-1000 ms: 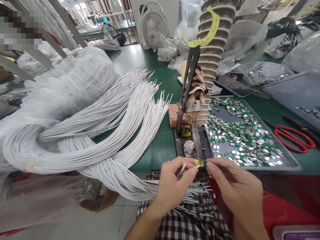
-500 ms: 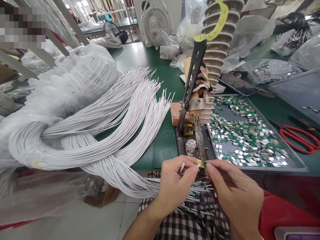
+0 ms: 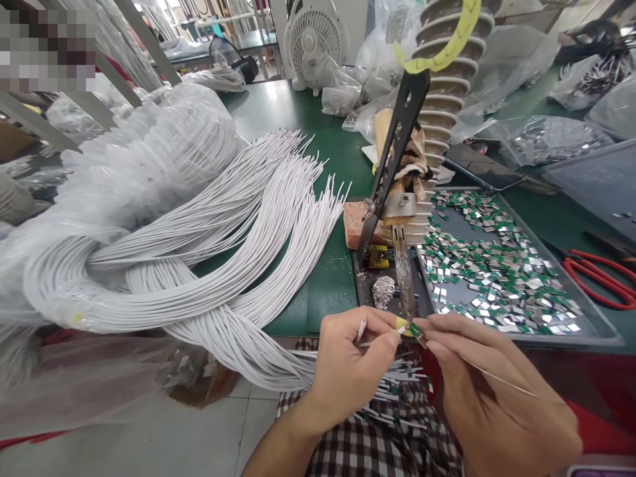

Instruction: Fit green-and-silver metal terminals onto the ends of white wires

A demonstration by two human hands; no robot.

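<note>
My left hand (image 3: 348, 371) is closed, pinching a white cable (image 3: 362, 328) between thumb and forefinger. At the cable's tip sits a small green circuit board (image 3: 415, 330), right below the tip of a soldering iron (image 3: 405, 285) fixed on a stand. Closed around a thin solder wire (image 3: 497, 379), my right hand (image 3: 501, 384) is just right of the board; whether its fingertips touch the board I cannot tell. Under my hands, several white cables with green boards on their ends (image 3: 397, 387) lie across my checkered lap.
Bundles of white cable (image 3: 258, 265) spread over the green table (image 3: 322, 298) at left. A tray (image 3: 603, 338) of loose green boards is at right, beside red-handled pliers (image 3: 599, 275). A brick (image 3: 355, 225), a ribbed duct (image 3: 454, 79) and a fan (image 3: 315, 46) stand farther back.
My right hand has shifted right and its fingertips have drawn back from the board, which now shows more fully. My left hand stays nearly where it was.
</note>
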